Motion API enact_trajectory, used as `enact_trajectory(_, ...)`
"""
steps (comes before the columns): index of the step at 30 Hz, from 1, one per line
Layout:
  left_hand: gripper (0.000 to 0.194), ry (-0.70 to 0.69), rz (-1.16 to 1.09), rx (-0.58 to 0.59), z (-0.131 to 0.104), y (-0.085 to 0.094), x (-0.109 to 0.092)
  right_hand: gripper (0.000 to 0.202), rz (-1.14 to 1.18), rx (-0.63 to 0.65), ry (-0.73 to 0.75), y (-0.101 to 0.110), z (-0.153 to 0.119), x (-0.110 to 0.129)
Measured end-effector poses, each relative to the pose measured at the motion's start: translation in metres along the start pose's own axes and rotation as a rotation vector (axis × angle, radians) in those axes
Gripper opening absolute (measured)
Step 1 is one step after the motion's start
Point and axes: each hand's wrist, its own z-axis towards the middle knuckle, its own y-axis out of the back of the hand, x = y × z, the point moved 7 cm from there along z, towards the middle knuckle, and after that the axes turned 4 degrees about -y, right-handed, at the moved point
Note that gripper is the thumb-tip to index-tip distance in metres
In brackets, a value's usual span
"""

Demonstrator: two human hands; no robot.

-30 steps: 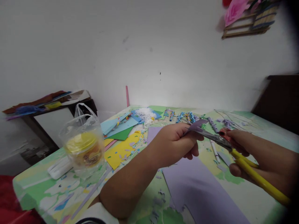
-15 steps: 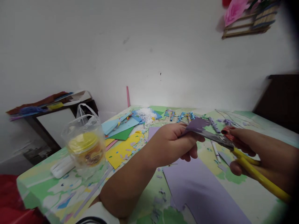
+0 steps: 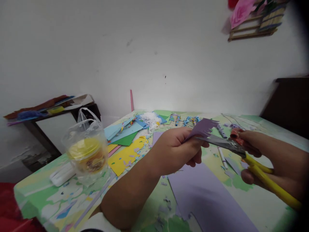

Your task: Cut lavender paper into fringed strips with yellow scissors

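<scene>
Between the thumb and fingers of my left hand (image 3: 177,146) is a small piece of purple paper (image 3: 204,127) with a ragged, fringed far edge. My right hand (image 3: 277,158) grips a pair of scissors (image 3: 233,146) with yellow handles, its fingers wrapped around them. The blades point left and reach the lower edge of the purple piece, close to my left fingertips. Something reddish (image 3: 235,133) shows at my right fingers by the pivot; I cannot make out what it is. Below both hands a large purple sheet (image 3: 207,196) lies on the table, a notch cut in its near edge.
A clear plastic bag with a yellow-lidded tub (image 3: 85,151) stands at left. Yellow paper (image 3: 125,158), green paper (image 3: 125,138), white shredded strands (image 3: 151,120) and curled blue strips (image 3: 190,120) lie farther back. A white pen (image 3: 222,158) and purple scraps (image 3: 166,203) are scattered around.
My right hand and the scissors have drawn slightly to the right, the blades sitting less far over the purple piece. That piece stands a little higher in my left hand.
</scene>
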Motion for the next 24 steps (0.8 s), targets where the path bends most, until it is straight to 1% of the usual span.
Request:
enact_trajectory(3, 0.020, -0.037, 0.019, -0.011, 0.000, 0.000, -0.002, 0.039, -0.028, 0.013, 0.026, -0.001, 0.001, 0.001)
enact_trajectory(6, 0.027, -0.107, 0.082, -0.012, 0.001, 0.000, -0.007, 0.040, -0.007, 0.043, 0.032, -0.004, 0.003, 0.001)
enact_trajectory(10, 0.029, -0.195, 0.187, -0.008, 0.001, -0.001, -0.012, 0.044, 0.010, 0.022, 0.004, -0.004, 0.002, -0.001)
enact_trajectory(15, 0.032, -0.273, 0.205, 0.006, 0.000, -0.003, -0.018, 0.041, 0.012, 0.010, -0.015, -0.001, -0.001, 0.000)
enact_trajectory(18, 0.031, -0.284, 0.200, 0.014, -0.001, -0.004, -0.019, 0.042, 0.034, 0.025, -0.024, -0.001, 0.000, 0.002)
enact_trajectory(21, 0.025, -0.257, 0.162, 0.004, -0.002, -0.003, -0.017, 0.037, 0.076, 0.036, -0.030, -0.001, 0.004, 0.005)
enact_trajectory(24, 0.019, -0.199, 0.095, 0.011, -0.001, -0.002, -0.012, 0.032, 0.112, -0.017, -0.094, 0.001, 0.006, 0.005)
